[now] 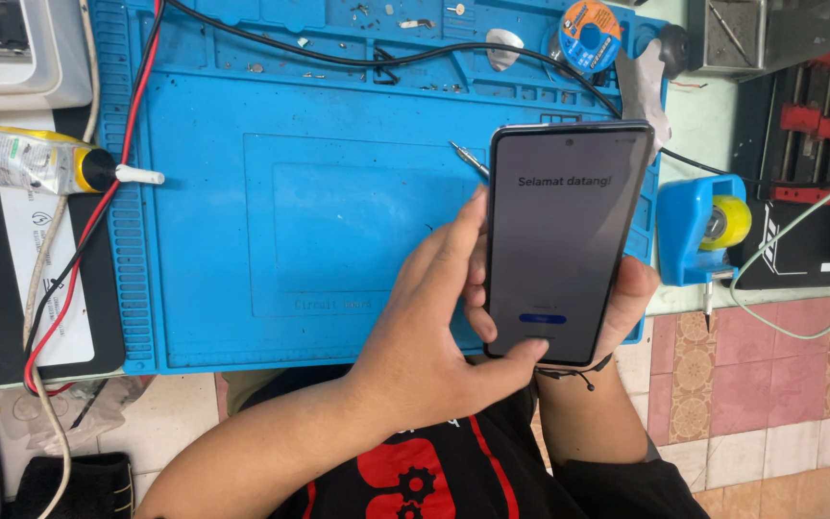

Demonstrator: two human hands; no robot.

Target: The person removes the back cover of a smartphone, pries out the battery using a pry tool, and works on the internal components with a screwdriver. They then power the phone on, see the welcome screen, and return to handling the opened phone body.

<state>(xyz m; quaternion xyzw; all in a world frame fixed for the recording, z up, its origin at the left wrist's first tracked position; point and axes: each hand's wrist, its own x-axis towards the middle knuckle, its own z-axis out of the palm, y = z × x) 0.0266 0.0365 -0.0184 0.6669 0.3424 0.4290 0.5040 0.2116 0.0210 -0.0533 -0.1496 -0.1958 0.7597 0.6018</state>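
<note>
Smartphone point(561, 240) gripped by both hands' fingers (screen lit) over blue mat point(290, 240); glue tube point(31, 159) well left.

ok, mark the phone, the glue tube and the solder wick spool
phone point(561, 240), head view, middle of the lit screen
glue tube point(21, 159), head view, middle of the tube body
solder wick spool point(589, 35), head view, on the round label face

Black shirt point(492, 471), red gear print, black wristband point(578, 370).

A pale desk point(698, 125) carries a blue mat point(242, 240); below it lies a floor point(770, 384) of pink and cream tiles in even daylight.
</note>
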